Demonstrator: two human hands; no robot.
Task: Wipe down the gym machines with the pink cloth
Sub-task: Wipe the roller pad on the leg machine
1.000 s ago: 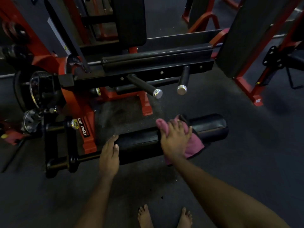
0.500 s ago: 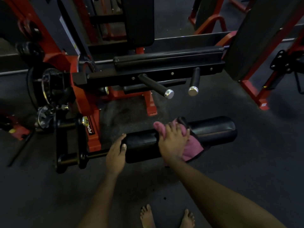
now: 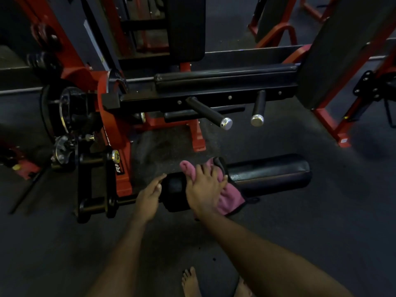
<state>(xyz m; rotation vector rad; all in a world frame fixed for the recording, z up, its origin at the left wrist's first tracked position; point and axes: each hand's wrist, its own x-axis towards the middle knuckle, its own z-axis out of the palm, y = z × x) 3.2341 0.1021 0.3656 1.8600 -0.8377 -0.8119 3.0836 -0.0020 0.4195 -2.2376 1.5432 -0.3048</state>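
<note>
both bare forearms reach forward and down from the lower edge of the view, drawing closer toward the wrists. the left hand [image 3: 149, 197] is turned partly on its edge, fingers straight and held together, pointing up and to the right. the right hand [image 3: 205, 187] lies just beside it, palm down, fingers fanned and nearly straight, wrist in line with the forearm. the two hands do not touch.

Two hands [image 3: 147, 198] [image 3: 203, 189], one pink cloth [image 3: 230, 197].
</note>
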